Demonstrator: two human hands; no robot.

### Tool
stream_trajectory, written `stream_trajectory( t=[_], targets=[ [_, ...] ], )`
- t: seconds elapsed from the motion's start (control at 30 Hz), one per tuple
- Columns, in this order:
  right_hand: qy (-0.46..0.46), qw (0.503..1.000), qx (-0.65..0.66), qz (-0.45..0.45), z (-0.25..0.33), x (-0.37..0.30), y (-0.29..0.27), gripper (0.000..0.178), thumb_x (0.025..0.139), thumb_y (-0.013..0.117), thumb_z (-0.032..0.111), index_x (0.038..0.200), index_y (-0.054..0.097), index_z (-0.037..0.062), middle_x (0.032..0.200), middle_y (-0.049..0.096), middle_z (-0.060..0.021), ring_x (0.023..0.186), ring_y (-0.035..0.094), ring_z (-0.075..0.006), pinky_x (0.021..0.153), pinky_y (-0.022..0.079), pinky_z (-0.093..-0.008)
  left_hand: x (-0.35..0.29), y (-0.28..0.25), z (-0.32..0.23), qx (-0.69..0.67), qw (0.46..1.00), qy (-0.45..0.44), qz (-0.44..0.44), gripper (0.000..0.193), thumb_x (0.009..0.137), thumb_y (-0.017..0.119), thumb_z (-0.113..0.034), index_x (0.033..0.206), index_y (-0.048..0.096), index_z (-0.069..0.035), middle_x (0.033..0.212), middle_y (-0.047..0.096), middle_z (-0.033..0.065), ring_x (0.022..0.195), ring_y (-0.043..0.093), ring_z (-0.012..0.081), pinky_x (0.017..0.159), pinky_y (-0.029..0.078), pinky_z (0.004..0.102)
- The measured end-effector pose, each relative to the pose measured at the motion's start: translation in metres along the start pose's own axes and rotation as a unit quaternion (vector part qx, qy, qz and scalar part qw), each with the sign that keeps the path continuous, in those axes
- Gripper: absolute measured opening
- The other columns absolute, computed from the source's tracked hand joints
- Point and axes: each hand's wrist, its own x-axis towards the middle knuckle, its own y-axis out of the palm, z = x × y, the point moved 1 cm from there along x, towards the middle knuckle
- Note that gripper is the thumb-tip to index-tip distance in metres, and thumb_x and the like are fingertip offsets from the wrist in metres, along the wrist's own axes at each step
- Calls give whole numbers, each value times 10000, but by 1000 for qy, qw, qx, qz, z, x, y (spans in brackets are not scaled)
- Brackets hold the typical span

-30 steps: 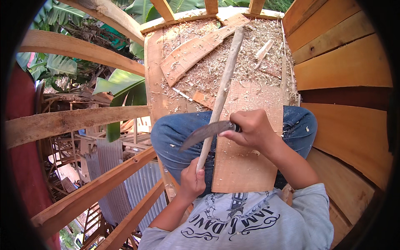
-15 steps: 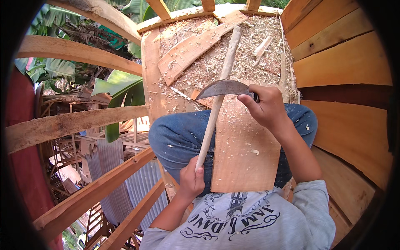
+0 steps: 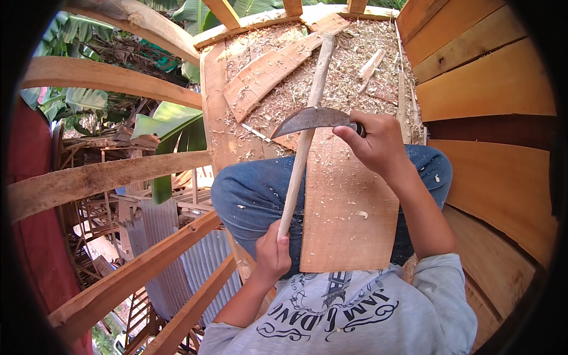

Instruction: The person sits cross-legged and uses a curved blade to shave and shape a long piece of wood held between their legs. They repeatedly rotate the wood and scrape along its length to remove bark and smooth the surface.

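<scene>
My left hand is closed around the lower end of a long pale wooden stick, which slants up and away from me. In my right hand is the dark handle of a curved knife, its thumb lying along the base of the blade. The blade crosses over the stick a little above its middle, with the tip pointing left. Across my lap lies a flat wooden board, just right of the stick, with a few shavings on it.
Wood shavings cover the plank floor ahead. A longer plank and a small wood offcut lie among them. Plank walling rises on the right; open rails run along the left, with banana leaves and corrugated sheets beyond.
The knife and my right hand have moved slightly left and farther up along the stick. The stick's far end has shifted a little left; my left hand keeps its hold.
</scene>
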Motion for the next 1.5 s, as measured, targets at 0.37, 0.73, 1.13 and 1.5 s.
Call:
stream_trajectory(
  t=[0.37,0.73,1.13,1.5],
  targets=[
    [-54,993,106,12,25,-26,16,500,798,655,495,603,551,46,474,491,-113,426,556,-266,416,409,-332,-2,0,3,-8,1000,10,2,445,982,346,-355,1006,499,62,601,448,18,467,431,77,425,365,225],
    [-128,987,42,87,26,-24,24,478,806,649,486,624,590,48,483,503,-120,439,566,-268,431,423,-345,-3,-5,2,-55,998,-18,20,465,985,335,-379,1006,486,60,611,440,25,483,427,77,430,380,221],
    [-43,995,81,-25,-2,5,14,478,827,643,460,600,525,56,474,489,-100,434,550,-245,416,403,-333,3,-2,-4,-43,998,-38,14,473,982,329,-383,981,492,61,608,452,26,477,444,82,430,385,223],
    [-235,966,16,110,27,-26,32,450,816,645,472,632,558,71,469,486,-82,414,545,-249,414,408,-354,-4,-1,5,-33,999,-25,10,477,980,333,-387,1000,489,63,623,449,27,484,436,80,439,394,221]
  ],
)
